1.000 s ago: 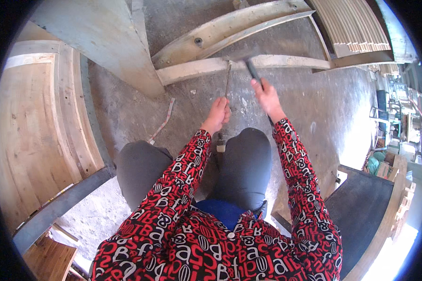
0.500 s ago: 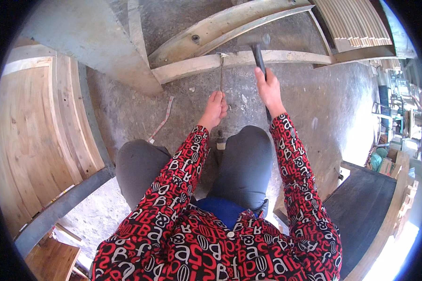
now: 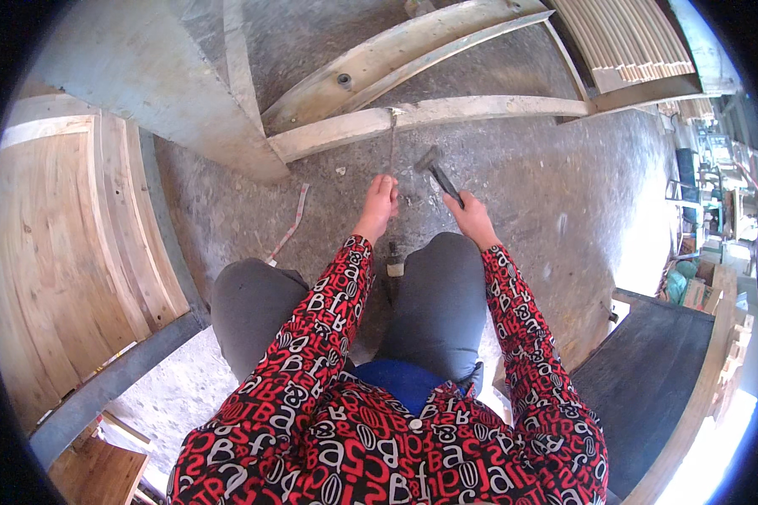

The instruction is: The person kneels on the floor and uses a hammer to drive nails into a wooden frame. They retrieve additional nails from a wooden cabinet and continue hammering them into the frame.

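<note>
My left hand is closed around a thin metal rod-like tool. Its far end meets the long wooden rail at a small pale, chipped-looking spot; the grip end is hidden in my fist. To the right, my right hand grips the black handle of a hammer. The hammer's head, slightly blurred, hangs over the floor just right of the rod, on my side of the rail and apart from both.
Beyond the rail lies a curved wooden piece with a round hole. A wooden panel stands left; stacked strips lie far right. A black-and-pale object is between my knees, a folding ruler-like strip on the floor, a dark board right.
The hammer has come back from above the rail, toward me and leftward, its head now near the rod. My left hand still grips the rod, its tip at the rail.
</note>
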A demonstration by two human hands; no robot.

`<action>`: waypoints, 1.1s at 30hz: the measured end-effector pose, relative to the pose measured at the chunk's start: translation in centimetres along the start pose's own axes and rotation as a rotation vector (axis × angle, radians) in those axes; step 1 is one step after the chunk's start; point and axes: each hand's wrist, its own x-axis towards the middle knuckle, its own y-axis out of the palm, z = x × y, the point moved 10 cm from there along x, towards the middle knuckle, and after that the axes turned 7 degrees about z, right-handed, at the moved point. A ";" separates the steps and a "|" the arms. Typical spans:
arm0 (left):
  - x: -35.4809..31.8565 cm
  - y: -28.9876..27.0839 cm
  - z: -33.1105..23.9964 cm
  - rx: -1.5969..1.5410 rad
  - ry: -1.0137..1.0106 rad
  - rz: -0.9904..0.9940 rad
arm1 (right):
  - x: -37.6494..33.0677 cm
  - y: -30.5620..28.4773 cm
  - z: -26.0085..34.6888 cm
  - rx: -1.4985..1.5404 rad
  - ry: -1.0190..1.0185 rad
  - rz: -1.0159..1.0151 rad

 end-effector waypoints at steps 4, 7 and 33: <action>-0.1 -2.9 -1.7 0.157 0.060 -0.166 | -1.6 3.1 -4.7 0.019 0.113 0.064; -0.4 -0.1 -0.9 0.006 -0.038 -0.088 | -4.3 5.1 -8.8 0.078 0.210 0.143; -0.8 3.0 -1.7 -0.187 -0.107 0.073 | 3.6 -5.5 12.3 0.611 -0.305 -0.084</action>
